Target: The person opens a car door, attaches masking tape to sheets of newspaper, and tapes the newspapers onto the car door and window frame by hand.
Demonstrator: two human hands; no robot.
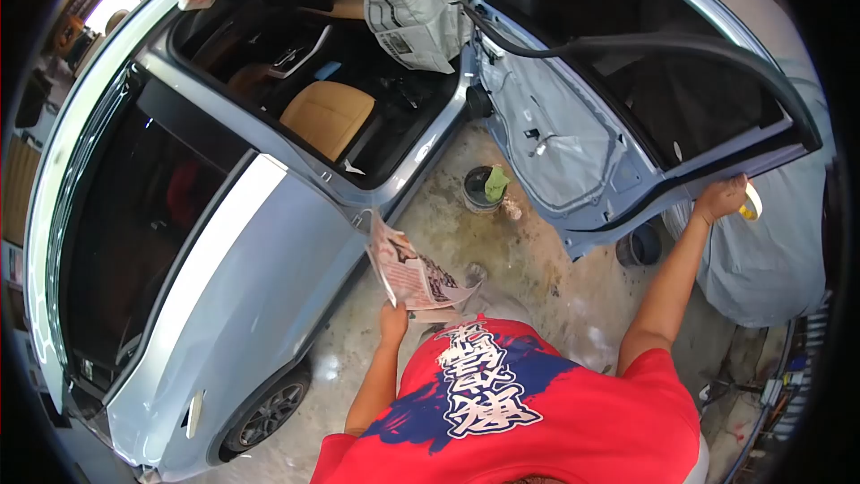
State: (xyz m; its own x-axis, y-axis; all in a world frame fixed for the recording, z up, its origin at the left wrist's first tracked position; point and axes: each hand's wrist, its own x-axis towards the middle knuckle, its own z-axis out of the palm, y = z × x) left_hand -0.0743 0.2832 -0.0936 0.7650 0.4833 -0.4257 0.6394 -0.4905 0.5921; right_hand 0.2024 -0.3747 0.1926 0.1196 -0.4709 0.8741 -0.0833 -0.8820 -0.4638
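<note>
My left hand (391, 318) is closed on the edge of a printed sheet of newspaper (417, 269), which hangs curved in front of my red shirt, beside the car body. My right arm is stretched out to the open car door (560, 125). At the door's outer lower edge, my right hand (722, 198) is closed, with a roll of masking tape (752, 203) at its fingers. Whether its fingertips also press on the door is hidden. The door's inner panel is off, showing a grey lining.
A grey cover (417, 11) wraps something at the door opening, near the tan seat (328, 116). On the floor stand a dark bucket (484, 188) with a green cloth (496, 182) and another dark bucket (640, 246). A grey-covered object (761, 260) stands at right.
</note>
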